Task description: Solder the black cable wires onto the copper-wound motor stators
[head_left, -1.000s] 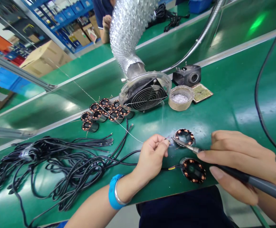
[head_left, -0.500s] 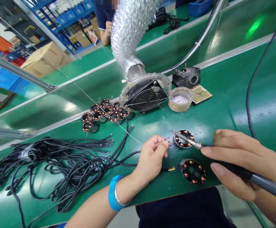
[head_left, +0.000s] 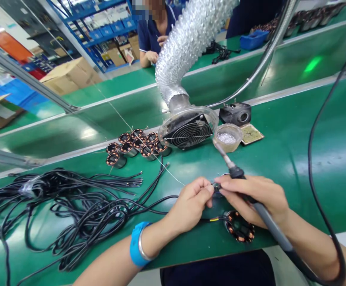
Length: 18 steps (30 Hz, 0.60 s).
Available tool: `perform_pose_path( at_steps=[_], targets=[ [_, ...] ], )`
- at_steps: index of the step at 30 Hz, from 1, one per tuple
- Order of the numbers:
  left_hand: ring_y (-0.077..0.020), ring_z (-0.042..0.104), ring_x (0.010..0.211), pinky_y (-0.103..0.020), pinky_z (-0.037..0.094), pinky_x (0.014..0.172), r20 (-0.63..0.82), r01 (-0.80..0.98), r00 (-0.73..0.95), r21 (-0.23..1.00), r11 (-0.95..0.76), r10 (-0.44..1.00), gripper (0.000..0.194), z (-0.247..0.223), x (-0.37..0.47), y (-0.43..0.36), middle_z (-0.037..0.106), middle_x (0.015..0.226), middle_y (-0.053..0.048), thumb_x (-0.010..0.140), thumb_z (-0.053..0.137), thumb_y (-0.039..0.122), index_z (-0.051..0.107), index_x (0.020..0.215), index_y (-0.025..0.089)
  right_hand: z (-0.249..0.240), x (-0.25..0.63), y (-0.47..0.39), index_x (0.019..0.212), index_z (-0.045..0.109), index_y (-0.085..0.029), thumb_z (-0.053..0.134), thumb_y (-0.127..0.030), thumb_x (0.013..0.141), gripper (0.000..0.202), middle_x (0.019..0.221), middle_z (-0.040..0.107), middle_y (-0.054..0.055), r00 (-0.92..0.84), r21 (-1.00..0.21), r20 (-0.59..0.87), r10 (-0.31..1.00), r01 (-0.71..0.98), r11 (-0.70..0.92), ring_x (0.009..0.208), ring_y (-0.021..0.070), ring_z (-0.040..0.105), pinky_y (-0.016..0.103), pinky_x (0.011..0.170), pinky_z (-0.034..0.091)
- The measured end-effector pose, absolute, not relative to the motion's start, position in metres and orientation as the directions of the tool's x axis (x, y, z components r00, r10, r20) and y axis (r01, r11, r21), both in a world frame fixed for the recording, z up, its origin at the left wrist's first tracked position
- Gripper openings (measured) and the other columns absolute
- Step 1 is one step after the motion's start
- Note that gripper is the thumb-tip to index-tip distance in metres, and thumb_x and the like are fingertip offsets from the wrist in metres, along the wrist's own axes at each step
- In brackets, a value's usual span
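My left hand (head_left: 192,204) pinches thin wire ends at its fingertips, with a fine solder wire (head_left: 173,175) running up to it from the left. My right hand (head_left: 258,196) holds a soldering iron (head_left: 266,218), its tip pointing up and left near the round pot (head_left: 227,138). The fingertips of both hands nearly meet over small wires; what exactly the right fingertips pinch is too small to tell. A copper-wound ring (head_left: 240,227) lies below the right hand, joined to a black cable. Another ring behind the right fingers is mostly hidden.
A fume fan (head_left: 189,131) on a silver duct (head_left: 180,51) hangs ahead. Several wound rings (head_left: 128,147) stand left of it. Black cables (head_left: 92,214) cover the left side. A black stand (head_left: 235,113) and a sponge tray (head_left: 251,134) sit behind. A person (head_left: 157,35) is across the bench.
My right hand has moved left to my left hand's fingertips, and the iron now points more upward, near the pot. The view has shifted, showing more of the person opposite.
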State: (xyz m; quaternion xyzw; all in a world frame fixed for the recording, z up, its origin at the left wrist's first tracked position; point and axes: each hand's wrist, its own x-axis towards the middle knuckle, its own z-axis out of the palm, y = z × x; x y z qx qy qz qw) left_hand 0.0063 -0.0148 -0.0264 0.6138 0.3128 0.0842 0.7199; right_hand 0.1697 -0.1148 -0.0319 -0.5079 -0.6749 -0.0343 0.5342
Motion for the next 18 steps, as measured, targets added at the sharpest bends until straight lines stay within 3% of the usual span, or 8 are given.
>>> perform_pose_path(
  at_steps=[5, 10, 14, 18],
  targets=[
    [-0.0111, 0.041, 0.061, -0.025, 0.030, 0.059, -0.275, 0.302, 0.850, 0.953, 0.011, 0.450, 0.031, -0.018, 0.001, -0.009, 0.055, 0.070, 0.002, 0.097, 0.048, 0.045, 0.053, 0.081, 0.019, -0.032, 0.167, -0.109, 0.105, 0.063, -0.018, 0.060, 0.000, 0.089, 0.024, 0.090, 0.076, 0.004, -0.015, -0.430, 0.749, 0.663, 0.751, 0.502, 0.074, 0.0135, 0.073, 0.022, 0.066, 0.058],
    [-0.0133, 0.046, 0.071, -0.027, 0.033, 0.067, -0.206, 0.344, 0.863, 0.909, -0.237, 0.461, 0.023, -0.006, 0.001, -0.005, 0.056, 0.074, 0.001, 0.098, 0.047, 0.036, 0.053, 0.084, 0.019, -0.033, 0.169, -0.118, 0.110, 0.060, -0.022, 0.059, -0.004, 0.089, 0.027, 0.089, 0.073, 0.001, 0.067, -0.475, 0.721, 0.690, 0.773, 0.421, 0.072, 0.0124, 0.070, 0.023, 0.064, 0.056],
    [-0.0119, 0.045, 0.066, -0.026, 0.033, 0.063, -0.252, 0.312, 0.856, 0.948, -0.062, 0.452, 0.025, -0.011, 0.002, -0.002, 0.058, 0.072, 0.001, 0.095, 0.049, 0.039, 0.052, 0.081, 0.019, -0.032, 0.168, -0.119, 0.114, 0.061, -0.022, 0.058, -0.006, 0.090, 0.029, 0.083, 0.071, -0.001, 0.021, -0.444, 0.704, 0.710, 0.793, 0.417, 0.067, 0.0112, 0.068, 0.022, 0.062, 0.054],
    [-0.0067, 0.030, 0.048, -0.024, 0.022, 0.049, -0.357, 0.299, 0.845, 0.933, 0.202, 0.398, 0.034, -0.016, 0.006, -0.003, 0.055, 0.065, 0.003, 0.088, 0.057, 0.051, 0.052, 0.078, 0.018, -0.035, 0.165, -0.117, 0.115, 0.060, -0.023, 0.059, -0.006, 0.090, 0.030, 0.081, 0.070, -0.002, 0.041, -0.447, 0.713, 0.700, 0.796, 0.409, 0.064, 0.0103, 0.066, 0.021, 0.059, 0.053]
  ],
)
